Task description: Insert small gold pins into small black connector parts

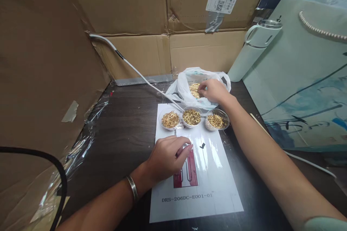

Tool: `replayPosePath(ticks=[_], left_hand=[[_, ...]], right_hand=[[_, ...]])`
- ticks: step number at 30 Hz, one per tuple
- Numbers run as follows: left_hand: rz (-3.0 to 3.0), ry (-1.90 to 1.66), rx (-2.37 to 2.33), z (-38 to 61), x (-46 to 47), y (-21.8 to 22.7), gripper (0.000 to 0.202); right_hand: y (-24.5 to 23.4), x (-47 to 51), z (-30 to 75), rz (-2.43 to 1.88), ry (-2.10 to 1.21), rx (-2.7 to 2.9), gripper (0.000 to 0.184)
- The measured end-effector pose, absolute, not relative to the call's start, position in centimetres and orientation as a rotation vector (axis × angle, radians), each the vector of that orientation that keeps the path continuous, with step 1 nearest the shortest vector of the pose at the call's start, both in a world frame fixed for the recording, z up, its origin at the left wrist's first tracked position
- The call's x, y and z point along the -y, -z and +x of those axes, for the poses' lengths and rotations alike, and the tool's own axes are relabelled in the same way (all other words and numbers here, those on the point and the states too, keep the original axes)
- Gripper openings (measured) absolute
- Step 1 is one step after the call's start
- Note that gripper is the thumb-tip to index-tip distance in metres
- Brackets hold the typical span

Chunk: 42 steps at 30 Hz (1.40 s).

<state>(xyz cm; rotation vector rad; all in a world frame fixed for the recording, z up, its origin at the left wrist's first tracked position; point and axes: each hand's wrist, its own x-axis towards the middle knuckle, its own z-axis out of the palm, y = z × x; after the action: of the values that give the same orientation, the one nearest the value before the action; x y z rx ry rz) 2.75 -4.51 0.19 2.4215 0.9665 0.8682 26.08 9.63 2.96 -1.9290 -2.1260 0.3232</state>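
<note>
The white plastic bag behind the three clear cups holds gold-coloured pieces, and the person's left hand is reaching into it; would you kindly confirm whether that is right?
Not quite: in the head view, it is the right hand that reaches into the white plastic bag. The bag does hold gold-coloured pieces, behind the three clear cups.

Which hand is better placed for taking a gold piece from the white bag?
Probably the right hand: its fingertips are at the gold pieces in the white bag. The left hand is over the printed sheet, with the cups between it and the bag.
</note>
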Motion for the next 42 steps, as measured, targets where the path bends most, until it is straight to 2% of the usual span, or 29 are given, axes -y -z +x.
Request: replayPosePath(ticks=[5,10,15,20,24,32,38,42], left_hand=[[2.441,-0.892,-0.945,2.7,4.6,0.0,0.017],[2.539,-1.002,-0.96,2.7,4.3,-0.5,0.014],[2.571,-1.278,-1.122,2.0,3.2,-1.4,0.003],[2.473,-1.561,-1.291,0.9,1.9,-1.4,0.013],[2.327,-1.381,-1.502,0.4,0.9,-1.7,0.011],[2.055,-0.894,-1.496,0.4,-0.8,-3.8,0.016],[2.12,-0.867,-1.538,0.9,-1.4,-3.7,0.005],[2.107,-0.925,-1.543,1.2,-0.8,-3.6,0.006]], right_hand=[[-3.4,-9.7,26.1,-1.914,-0.359,2.137,0.022],[-5.5,-8.9,27.1,-1.827,-0.338,2.146,0.033],[-8.9,-7.0,27.9,-1.788,-0.286,2.216,0.024],[-11.3,-4.3,25.9,-1.555,-0.348,2.35,0.019],[-11.4,-2.9,24.0,-1.449,-0.483,2.532,0.022],[-10.3,-2.4,23.8,-1.487,-0.505,2.606,0.029],[-10.5,-1.9,23.6,-1.53,-0.463,2.571,0.026],[-9.8,-1.9,22.2,-1.492,-0.452,2.564,0.021]])
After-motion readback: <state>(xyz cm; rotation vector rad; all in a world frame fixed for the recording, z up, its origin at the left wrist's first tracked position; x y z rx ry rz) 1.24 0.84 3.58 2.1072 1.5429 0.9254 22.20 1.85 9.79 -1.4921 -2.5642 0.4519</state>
